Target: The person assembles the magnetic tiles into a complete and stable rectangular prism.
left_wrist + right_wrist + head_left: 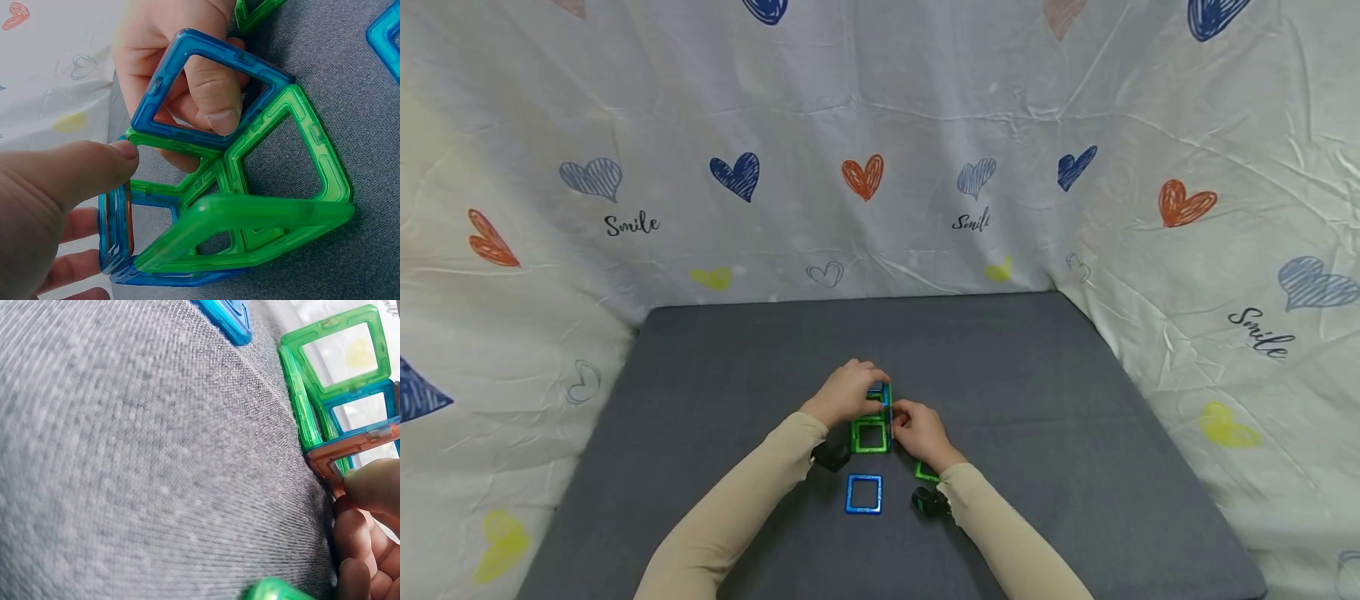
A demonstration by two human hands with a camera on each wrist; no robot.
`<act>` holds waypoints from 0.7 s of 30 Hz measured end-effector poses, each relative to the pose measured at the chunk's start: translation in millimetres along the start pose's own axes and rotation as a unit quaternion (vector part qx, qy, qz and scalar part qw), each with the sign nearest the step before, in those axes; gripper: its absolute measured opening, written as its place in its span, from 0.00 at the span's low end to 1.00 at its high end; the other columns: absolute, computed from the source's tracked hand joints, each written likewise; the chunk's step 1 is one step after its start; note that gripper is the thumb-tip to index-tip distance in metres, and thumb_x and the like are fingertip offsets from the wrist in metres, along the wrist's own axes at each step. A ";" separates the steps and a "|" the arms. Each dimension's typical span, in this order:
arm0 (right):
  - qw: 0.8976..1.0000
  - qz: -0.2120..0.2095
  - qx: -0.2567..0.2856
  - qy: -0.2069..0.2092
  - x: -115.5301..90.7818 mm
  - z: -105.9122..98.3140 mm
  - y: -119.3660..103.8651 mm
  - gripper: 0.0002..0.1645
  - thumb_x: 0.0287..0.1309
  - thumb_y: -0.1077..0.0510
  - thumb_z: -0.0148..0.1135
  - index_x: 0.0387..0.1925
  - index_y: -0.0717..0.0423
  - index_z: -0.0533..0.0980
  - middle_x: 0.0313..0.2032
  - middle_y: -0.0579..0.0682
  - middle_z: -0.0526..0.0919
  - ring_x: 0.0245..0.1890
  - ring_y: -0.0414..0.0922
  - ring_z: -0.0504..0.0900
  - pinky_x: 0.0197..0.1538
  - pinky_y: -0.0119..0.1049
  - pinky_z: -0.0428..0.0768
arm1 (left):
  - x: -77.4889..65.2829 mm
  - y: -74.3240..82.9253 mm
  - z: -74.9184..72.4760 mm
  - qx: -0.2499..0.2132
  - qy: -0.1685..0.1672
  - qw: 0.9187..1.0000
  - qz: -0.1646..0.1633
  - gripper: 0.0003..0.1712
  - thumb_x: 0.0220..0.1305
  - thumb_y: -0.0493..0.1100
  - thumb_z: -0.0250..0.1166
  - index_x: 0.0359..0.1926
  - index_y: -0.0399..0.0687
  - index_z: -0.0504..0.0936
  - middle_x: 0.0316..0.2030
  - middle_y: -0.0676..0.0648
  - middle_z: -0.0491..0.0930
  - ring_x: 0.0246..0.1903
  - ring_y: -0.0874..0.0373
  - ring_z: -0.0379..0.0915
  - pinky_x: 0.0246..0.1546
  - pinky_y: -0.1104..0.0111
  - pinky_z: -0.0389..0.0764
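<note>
A small structure of see-through square magnetic tiles stands on the table, with a green tile (870, 436) at its near end and more green and blue tiles joined behind. My left hand (848, 393) holds its far part, thumb (119, 156) on the upper corner and fingers against the outside of a blue tile (115, 231). My right hand (923, 433) pinches another blue tile (244, 59) between thumb and fingers at the structure's right side. That tile's lower edge meets the green tiles in the left wrist view, and it looks reddish in the right wrist view.
A loose blue square tile (864, 494) lies on the dark grey table (760, 358) in front of the structure. One green tile (927, 472) lies partly hidden under my right wrist. A white cloth with printed hearts (862, 177) hangs around the table's back and sides.
</note>
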State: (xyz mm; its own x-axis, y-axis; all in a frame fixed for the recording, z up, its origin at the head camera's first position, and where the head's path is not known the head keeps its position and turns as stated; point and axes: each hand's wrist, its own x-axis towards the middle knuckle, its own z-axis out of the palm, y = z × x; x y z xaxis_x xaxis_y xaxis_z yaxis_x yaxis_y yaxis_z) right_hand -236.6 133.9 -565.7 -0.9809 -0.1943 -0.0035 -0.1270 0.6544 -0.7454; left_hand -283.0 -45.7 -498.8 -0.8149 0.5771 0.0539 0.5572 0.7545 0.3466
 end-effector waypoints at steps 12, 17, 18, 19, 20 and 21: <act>1.000 0.002 -0.004 -0.005 0.8 0.8 1.3 0.18 0.65 0.63 0.60 0.55 0.59 0.82 0.32 0.49 0.87 0.24 0.36 0.77 0.31 0.32 0.76 | -7.5 2.4 -0.3 0.000 0.003 1.000 0.004 0.25 0.64 0.48 0.73 0.60 0.48 0.83 0.58 0.42 0.81 0.55 0.44 0.76 0.57 0.51 0.79; 1.000 0.009 -0.002 -0.007 1.1 0.7 0.7 0.18 0.66 0.62 0.59 0.55 0.59 0.82 0.33 0.50 0.87 0.24 0.37 0.77 0.31 0.33 0.76 | -19.3 8.9 -5.3 0.009 0.024 0.999 0.036 0.24 0.63 0.47 0.74 0.59 0.48 0.84 0.57 0.41 0.81 0.54 0.43 0.77 0.56 0.49 0.80; 1.000 0.010 -0.004 -0.009 1.0 0.4 0.4 0.18 0.66 0.62 0.59 0.55 0.59 0.82 0.33 0.50 0.87 0.24 0.37 0.77 0.31 0.33 0.76 | -22.8 10.9 -6.7 0.010 0.030 0.998 0.047 0.23 0.62 0.46 0.74 0.58 0.48 0.84 0.56 0.41 0.82 0.53 0.43 0.77 0.54 0.49 0.80; 1.000 0.011 -0.006 -0.010 0.9 0.2 0.1 0.18 0.66 0.62 0.59 0.56 0.58 0.82 0.34 0.50 0.87 0.24 0.37 0.77 0.31 0.32 0.76 | -26.6 13.0 -8.0 0.012 0.036 0.997 0.060 0.23 0.61 0.45 0.74 0.57 0.47 0.85 0.55 0.41 0.82 0.51 0.44 0.78 0.52 0.49 0.81; 1.000 0.011 -0.006 -0.010 0.7 -0.1 -0.3 0.18 0.66 0.62 0.59 0.56 0.58 0.82 0.34 0.50 0.87 0.25 0.37 0.77 0.31 0.32 0.76 | -30.6 15.4 -9.1 0.016 0.042 0.996 0.073 0.22 0.61 0.45 0.74 0.56 0.47 0.85 0.53 0.41 0.83 0.50 0.44 0.78 0.50 0.50 0.81; 1.000 0.009 -0.007 -0.010 0.5 -0.4 -0.4 0.18 0.66 0.62 0.59 0.55 0.58 0.82 0.34 0.50 0.87 0.25 0.37 0.77 0.31 0.32 0.76 | -34.7 17.9 -10.0 0.020 0.046 0.995 0.085 0.22 0.61 0.44 0.74 0.56 0.47 0.86 0.52 0.42 0.83 0.49 0.46 0.78 0.48 0.52 0.82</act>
State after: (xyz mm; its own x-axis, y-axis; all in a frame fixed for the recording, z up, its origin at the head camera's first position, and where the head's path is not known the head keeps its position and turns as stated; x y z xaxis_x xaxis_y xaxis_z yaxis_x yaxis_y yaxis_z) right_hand -237.1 133.9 -565.2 -0.9801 -0.1960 -0.0300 -0.1111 0.6684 -0.7354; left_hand -246.4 -55.3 -485.1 -0.7183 0.6677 0.1955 0.6929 0.6610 0.2880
